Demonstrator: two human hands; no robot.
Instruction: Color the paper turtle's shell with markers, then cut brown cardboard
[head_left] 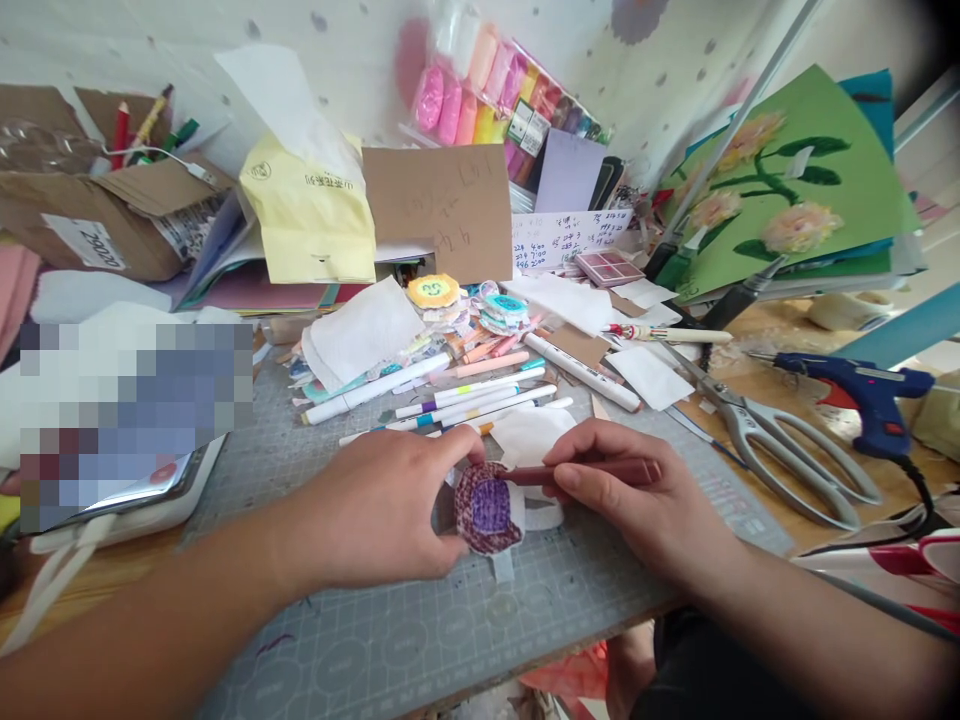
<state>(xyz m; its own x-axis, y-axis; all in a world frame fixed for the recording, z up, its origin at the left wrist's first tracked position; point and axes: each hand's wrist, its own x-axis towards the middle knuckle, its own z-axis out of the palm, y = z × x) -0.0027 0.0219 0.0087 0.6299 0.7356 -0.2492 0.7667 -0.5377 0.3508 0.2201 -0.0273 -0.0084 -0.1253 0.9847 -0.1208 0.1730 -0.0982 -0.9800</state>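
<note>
On the grey cutting mat (pixel 315 640) lies a small round paper cutout (pixel 491 508), its centre coloured purple with a dark maroon band around it and a white edge on the right. The thumb and index finger of my left hand (pixel 375 500) grip its left side, one above and one below. Pinched in my right hand (pixel 622 490) is a reddish-brown marker (pixel 611 471), its tip touching the cutout's upper right edge. White paper scraps (pixel 536 435) lie just behind the cutout, partly covered by my right hand.
Several white markers (pixel 472 400) lie behind my hands, near paper scraps and two round coloured cutouts (pixel 433 290). Large scissors (pixel 780 440) and a blue glue gun (pixel 862 390) lie to the right. A tablet-like device (pixel 202 470) stands left; a cardboard box (pixel 90 225) is behind it.
</note>
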